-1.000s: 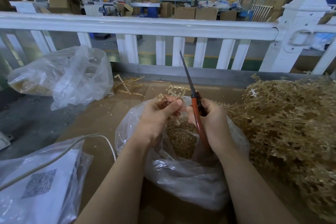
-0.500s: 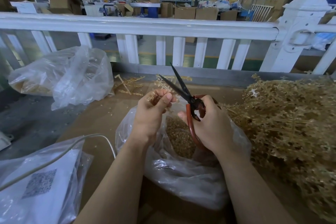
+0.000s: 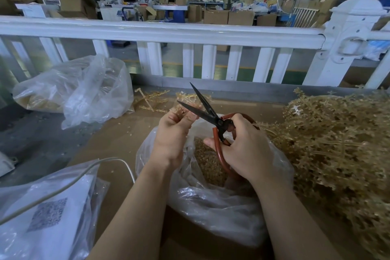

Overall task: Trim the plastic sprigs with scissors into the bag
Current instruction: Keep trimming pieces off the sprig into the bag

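My left hand pinches a small tan plastic sprig above the open clear bag. My right hand grips scissors by their red handles. The dark blades stand apart and point up and left, with the lower blade against the sprig at my left fingertips. Inside the bag lies a heap of small tan trimmings. A big pile of uncut tan sprigs fills the right side of the table.
A second clear bag with tan pieces lies at the back left. A plastic-wrapped sheet with a QR code and a white cable sit front left. Loose sprigs lie near the white railing behind the cardboard-covered table.
The scissors went from closed and upright to blades apart, tilted left toward the sprig. My left hand rose slightly with the sprig.
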### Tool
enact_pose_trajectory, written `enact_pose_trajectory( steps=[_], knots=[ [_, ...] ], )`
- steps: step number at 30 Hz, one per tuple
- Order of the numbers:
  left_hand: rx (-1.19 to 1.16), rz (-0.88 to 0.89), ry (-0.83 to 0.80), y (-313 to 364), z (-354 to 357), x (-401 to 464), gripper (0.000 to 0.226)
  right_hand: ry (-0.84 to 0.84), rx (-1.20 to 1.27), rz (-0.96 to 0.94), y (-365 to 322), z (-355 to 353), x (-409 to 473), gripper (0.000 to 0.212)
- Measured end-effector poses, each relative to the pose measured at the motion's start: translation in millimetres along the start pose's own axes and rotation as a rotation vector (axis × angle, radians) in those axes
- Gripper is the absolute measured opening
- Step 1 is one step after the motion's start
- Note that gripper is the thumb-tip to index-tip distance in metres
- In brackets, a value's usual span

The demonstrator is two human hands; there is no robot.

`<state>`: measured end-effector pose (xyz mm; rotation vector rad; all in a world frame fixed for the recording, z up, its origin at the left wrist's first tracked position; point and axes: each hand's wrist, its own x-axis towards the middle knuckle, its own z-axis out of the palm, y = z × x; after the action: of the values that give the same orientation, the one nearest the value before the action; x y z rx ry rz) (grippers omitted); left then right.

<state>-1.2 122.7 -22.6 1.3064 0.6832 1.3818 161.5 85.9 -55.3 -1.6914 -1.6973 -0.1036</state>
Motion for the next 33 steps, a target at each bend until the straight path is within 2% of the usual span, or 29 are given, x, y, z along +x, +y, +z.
enact_pose_trajectory(
  steps=[3, 7, 10, 16, 20, 33],
  knots=[
    [0.007, -0.002, 0.013, 0.9, 0.0, -0.4, 0.041, 0.03, -0.022, -0.001, -1.0, 1.3, 1.1, 0.066],
    [0.027, 0.023, 0.028, 2.2, 1.0, -1.6, 0.024, 0.066, -0.012, 0.009, -3.4, 0.1, -0.9, 0.069],
    [0.038, 0.029, 0.037, 2.2, 0.2, -1.3, 0.022, 0.091, -0.022, -0.002, -4.7, -2.1, -2.1, 0.055],
    [0.052, -0.024, 0.133, -0.4, -3.2, 0.9, 0.031, 0.169, -0.053, -0.023, -8.7, -5.5, -3.2, 0.056],
    [0.072, -0.046, 0.154, -0.8, -3.2, 1.8, 0.019, 0.164, -0.064, -0.005, -9.2, -7.2, -2.8, 0.062],
    [0.071, 0.05, 0.11, -1.6, -5.3, 2.2, 0.016, 0.156, -0.083, 0.0, -8.1, -7.0, -2.6, 0.061]
  ],
)
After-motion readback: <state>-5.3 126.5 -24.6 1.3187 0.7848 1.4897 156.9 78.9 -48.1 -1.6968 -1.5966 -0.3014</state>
